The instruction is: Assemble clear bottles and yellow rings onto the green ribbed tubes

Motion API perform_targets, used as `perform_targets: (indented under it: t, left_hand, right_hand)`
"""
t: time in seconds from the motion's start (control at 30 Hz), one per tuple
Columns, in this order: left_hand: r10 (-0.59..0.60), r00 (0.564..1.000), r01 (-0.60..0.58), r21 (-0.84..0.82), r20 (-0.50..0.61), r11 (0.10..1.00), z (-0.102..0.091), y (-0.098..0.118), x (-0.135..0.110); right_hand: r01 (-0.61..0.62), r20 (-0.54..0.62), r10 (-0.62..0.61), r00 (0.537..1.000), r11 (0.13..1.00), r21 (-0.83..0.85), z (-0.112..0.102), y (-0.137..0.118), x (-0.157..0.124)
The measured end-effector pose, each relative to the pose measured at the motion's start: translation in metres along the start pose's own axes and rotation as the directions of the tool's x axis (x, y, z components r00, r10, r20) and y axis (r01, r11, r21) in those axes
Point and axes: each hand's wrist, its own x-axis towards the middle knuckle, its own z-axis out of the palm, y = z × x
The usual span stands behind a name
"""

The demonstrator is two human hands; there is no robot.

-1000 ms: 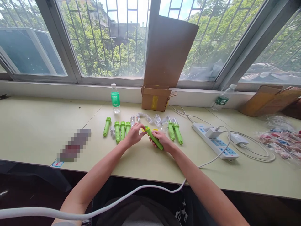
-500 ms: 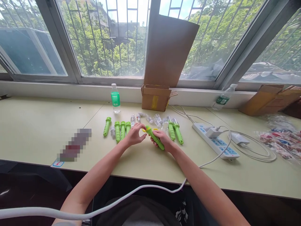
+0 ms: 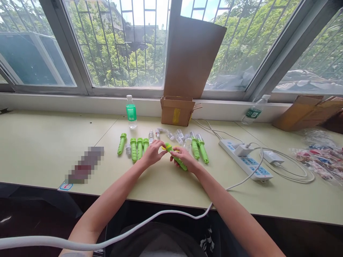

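Observation:
A green ridged plastic handle (image 3: 180, 162) slants above the table, its threaded end up and to the left. Wrapped around its body is my right hand (image 3: 187, 159). My left hand (image 3: 154, 152) closes its thumb and fingertips on the threaded end. Small yellow pieces, partly hidden, show beside that end. Left of my hands, several similar green handles stand in a row, one being this handle (image 3: 139, 149), with a clear plastic part (image 3: 128, 150) among them. To the right lie two green handles with clear tops, including this one (image 3: 203, 150).
Loose clear plastic parts (image 3: 179, 136) lie beyond my hands, before a cardboard box (image 3: 175, 112). A water bottle (image 3: 131, 112) stands back left. At right are a power strip (image 3: 246, 162) with cables and bagged items (image 3: 318, 159). A white cable (image 3: 160, 212) crosses the table's front edge.
My left thumb has come in against the threaded end of the handle, where a gap showed before. My right fingers have shifted slightly on the body. The other things have stayed put.

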Motion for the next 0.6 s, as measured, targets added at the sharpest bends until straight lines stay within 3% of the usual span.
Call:
perform_targets:
  t: [0.6]
  left_hand:
    - [-0.017, 1.0, 0.017, 0.031, 0.014, 0.999, 0.0008, -0.0025, -0.0017]
  right_hand:
    - [-0.008, 0.021, 0.009, 1.0, 0.999, -0.051, -0.0018, 0.0036, 0.0039]
